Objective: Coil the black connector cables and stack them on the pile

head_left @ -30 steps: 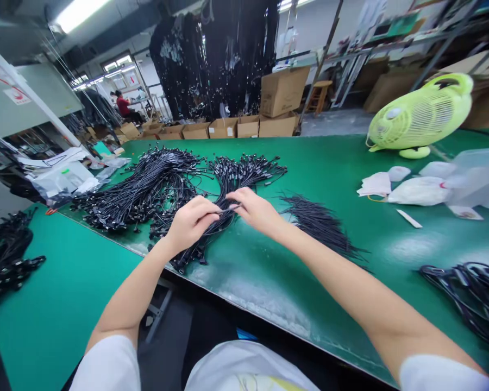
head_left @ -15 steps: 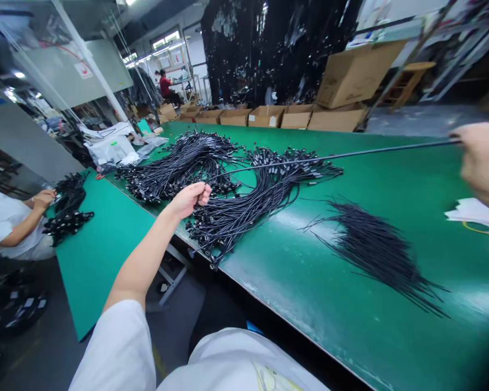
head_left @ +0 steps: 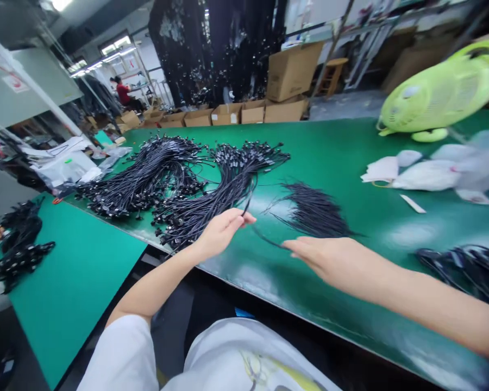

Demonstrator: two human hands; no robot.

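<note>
The left hand [head_left: 222, 232] pinches one black cable [head_left: 246, 205] at the edge of the cable bundle [head_left: 204, 209] on the counter [head_left: 350, 136]. The right hand [head_left: 330, 259] lies flat and released, fingertips near a loose strand [head_left: 269, 240] beside the strand pile [head_left: 313, 209]. One cable seems singled out; freeing it calls for a steady pinch.
</note>
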